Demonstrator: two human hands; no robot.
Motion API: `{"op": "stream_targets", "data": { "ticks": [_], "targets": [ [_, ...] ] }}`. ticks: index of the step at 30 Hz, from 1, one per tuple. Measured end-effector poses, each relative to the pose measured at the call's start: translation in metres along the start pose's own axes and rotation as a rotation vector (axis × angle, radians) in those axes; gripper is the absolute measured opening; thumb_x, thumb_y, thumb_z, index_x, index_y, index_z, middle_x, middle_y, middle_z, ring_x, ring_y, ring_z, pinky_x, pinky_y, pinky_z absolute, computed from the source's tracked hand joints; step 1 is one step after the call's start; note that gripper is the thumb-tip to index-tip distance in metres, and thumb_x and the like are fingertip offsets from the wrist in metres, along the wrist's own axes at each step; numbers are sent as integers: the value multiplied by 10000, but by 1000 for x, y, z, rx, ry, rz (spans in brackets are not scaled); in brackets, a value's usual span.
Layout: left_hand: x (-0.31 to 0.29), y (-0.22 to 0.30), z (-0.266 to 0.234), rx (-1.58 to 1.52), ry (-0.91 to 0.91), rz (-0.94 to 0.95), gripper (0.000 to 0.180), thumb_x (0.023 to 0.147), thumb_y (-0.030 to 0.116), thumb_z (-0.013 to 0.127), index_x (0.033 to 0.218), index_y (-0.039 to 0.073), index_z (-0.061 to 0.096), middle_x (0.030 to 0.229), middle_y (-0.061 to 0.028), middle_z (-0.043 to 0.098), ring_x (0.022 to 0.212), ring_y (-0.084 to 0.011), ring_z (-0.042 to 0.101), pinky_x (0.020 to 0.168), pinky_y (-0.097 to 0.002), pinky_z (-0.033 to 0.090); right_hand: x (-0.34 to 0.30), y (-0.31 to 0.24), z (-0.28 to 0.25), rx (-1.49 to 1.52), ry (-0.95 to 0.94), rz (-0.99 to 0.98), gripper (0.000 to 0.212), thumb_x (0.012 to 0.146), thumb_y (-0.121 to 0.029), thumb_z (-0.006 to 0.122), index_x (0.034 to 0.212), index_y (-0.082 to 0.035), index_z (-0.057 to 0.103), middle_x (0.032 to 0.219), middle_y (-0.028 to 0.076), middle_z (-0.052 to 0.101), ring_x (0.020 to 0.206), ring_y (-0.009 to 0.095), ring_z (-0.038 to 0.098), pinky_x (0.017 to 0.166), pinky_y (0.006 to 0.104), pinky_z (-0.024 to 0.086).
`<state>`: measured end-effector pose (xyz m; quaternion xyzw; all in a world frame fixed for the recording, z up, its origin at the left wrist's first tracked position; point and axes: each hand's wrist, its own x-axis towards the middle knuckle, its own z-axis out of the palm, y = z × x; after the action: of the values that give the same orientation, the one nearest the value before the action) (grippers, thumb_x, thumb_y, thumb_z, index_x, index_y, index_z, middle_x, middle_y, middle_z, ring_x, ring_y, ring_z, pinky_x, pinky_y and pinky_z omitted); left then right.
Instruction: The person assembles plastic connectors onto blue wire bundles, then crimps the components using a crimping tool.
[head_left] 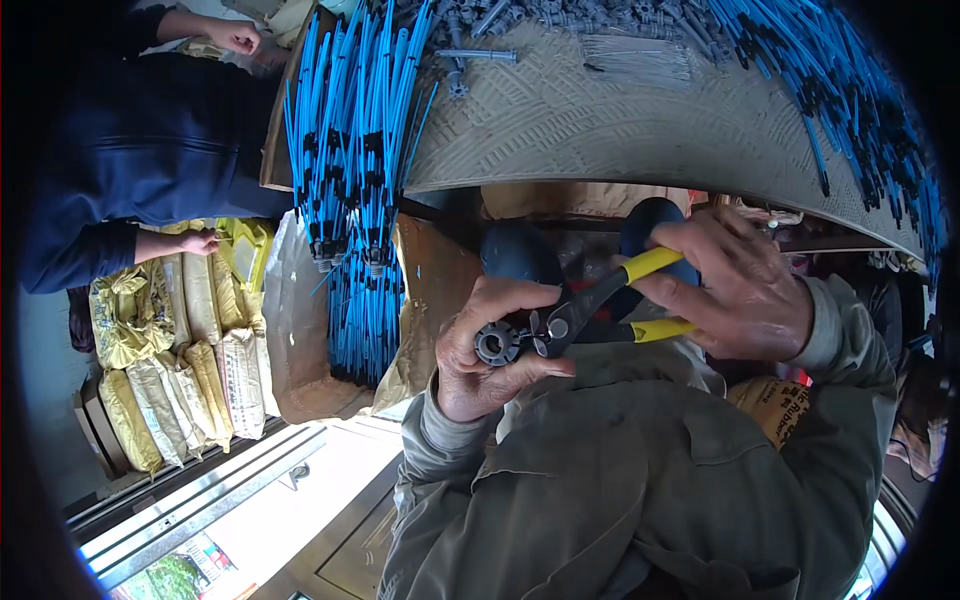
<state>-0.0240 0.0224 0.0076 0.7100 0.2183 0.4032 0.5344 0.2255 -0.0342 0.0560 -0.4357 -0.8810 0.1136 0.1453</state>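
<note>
In front of my lap my left hand (462, 385) is closed around a grey ring-shaped plastic part (497, 344) with a notched rim and a round hole. Its thumb and a finger reach along either side of the part. My right hand (740, 285) grips cutting pliers (592, 303) by their yellow handles, which are spread apart. The dark jaws of the pliers sit right beside the ring, between my left thumb and finger. A small shiny metal piece (541, 347) shows by the jaws; I cannot make out exactly what it is.
Beyond my knees stands a patterned worktop (520, 130) with grey plastic parts (600, 15) and thin wires (637, 60). Blue rods with black fittings (365, 150) hang at its left; more blue rods (850, 90) lie right. A person in dark clothing (170, 140) is at left, near stacked sacks (180, 375).
</note>
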Motion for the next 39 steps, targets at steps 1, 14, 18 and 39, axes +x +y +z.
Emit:
{"op": "stream_targets", "data": {
  "ticks": [1, 14, 18, 39],
  "targets": [
    [-1, -1, 2, 19, 34, -1, 558, 569, 165, 835, 1043, 5, 588, 993, -99, 610, 830, -175, 564, 771, -286, 431, 2, 2, 10, -94, 128, -3, 234, 767, -122, 632, 982, -35, 604, 1062, 138, 506, 939, 270, 573, 958, 538, 378],
    [-4, 2, -1, 152, 97, 33, 574, 585, 191, 833, 1067, 11, 579, 994, -97, 619, 851, -187, 574, 755, -278, 444, 13, 5, 20, -238, 205, -64, 216, 736, -102, 643, 936, -40, 592, 1069, 138, 492, 915, 279, 574, 996, 573, 324],
    [-2, -1, -2, 120, 44, 63, 590, 574, 204, 835, 1071, 12, 583, 1001, -103, 620, 860, -188, 575, 760, -280, 447, 6, 7, 16, -275, 161, -62, 272, 725, -142, 674, 960, -48, 574, 1037, 134, 505, 880, 278, 582, 965, 569, 364],
    [-7, -3, 2, 110, 154, 39, 641, 547, 285, 841, 1042, -28, 579, 996, -115, 589, 893, -183, 550, 803, -294, 418, 16, 5, 19, -365, 223, -86, 235, 721, -99, 681, 931, -52, 586, 1007, 134, 510, 845, 291, 587, 802, 499, 493]
  ]
}}
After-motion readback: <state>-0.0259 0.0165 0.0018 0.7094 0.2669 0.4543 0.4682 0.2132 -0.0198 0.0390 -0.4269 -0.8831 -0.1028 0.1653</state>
